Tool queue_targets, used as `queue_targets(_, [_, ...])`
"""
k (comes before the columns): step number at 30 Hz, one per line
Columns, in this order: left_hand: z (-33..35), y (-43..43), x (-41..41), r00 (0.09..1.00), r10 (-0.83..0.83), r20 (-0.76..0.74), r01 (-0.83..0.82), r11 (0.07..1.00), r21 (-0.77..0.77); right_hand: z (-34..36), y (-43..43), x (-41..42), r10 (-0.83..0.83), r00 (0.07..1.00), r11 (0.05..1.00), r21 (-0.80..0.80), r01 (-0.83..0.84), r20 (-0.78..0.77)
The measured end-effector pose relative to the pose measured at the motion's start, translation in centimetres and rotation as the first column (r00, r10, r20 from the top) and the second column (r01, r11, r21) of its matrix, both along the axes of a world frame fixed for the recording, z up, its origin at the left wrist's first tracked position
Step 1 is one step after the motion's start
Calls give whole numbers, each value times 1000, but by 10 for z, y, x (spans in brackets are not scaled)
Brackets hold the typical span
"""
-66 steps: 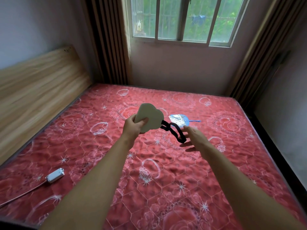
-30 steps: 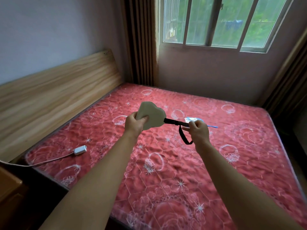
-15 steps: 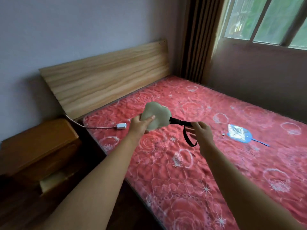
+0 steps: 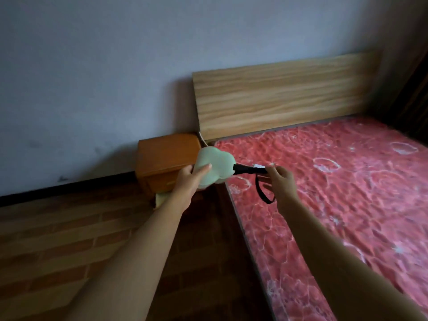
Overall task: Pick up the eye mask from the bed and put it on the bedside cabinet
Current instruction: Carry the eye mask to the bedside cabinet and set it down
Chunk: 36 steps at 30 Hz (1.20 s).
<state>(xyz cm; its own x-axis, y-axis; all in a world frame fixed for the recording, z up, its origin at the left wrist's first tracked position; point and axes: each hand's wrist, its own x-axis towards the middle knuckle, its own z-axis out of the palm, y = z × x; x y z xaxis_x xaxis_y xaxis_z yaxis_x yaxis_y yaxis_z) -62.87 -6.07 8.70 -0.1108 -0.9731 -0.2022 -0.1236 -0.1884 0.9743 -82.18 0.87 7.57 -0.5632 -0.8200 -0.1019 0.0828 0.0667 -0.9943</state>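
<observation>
Above the gap between bed (image 4: 347,181) and bedside cabinet (image 4: 166,154), the left hand (image 4: 187,181) clasps the eye mask (image 4: 216,166) nearest the cabinet top, while the right hand (image 4: 281,181), fingers loosely parted, touches its black strap (image 4: 245,169), stretched rightward

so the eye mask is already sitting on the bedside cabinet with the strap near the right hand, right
Not quite. The head view shows the eye mask held up in the left hand, in front of the bedside cabinet, not set down on it. Its black strap is indeed near the right hand.
</observation>
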Motion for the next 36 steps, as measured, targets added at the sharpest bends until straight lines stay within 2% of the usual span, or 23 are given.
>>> queue_targets(8, [-10, -36, 116, 987, 148, 66, -146, 989, -39, -7, -66, 89, 251, 968, 968, 34, -250, -11])
queue_targets(20, [-24, -115, 201, 945, 323, 53, -318, 944, -87, -16, -163, 167, 412, 909, 909, 91, -406, -60])
queue_targets(28, [-41, -162, 203, 958, 286, 18, -285, 958, -25, -38, -209, 172, 398, 915, 908, 116, -402, 60])
queue_targets(36, [-55, -233, 192, 972, 235, 1, -235, 972, 20, -50, -283, 160, 385, 920, 900, 194, -391, 71])
